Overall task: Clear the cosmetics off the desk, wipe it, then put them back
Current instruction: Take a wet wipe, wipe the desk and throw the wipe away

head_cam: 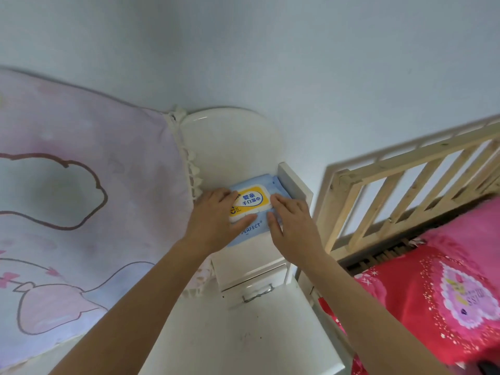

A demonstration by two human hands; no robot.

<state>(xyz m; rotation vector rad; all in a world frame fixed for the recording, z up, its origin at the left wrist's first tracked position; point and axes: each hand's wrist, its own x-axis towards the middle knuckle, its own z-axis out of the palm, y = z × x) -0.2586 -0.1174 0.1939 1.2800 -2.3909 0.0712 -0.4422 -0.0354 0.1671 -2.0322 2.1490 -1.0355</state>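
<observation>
Head view: wet-wipe pack (251, 209) lay on the raised shelf at 12 o'clock of the white desk (243, 334); no cosmetics in frame. Left hand (216, 220) held the pack's 9 o'clock side, fingers curled over the edge, thumb spread along the lid's near rim. Right hand (292, 226) lay at 3 o'clock, fingers straight and together. Lid apparently closed, though blur hid the seam. Judgement: steady the pack with the left, lift the flap with the right, and pull a single wipe.
</observation>
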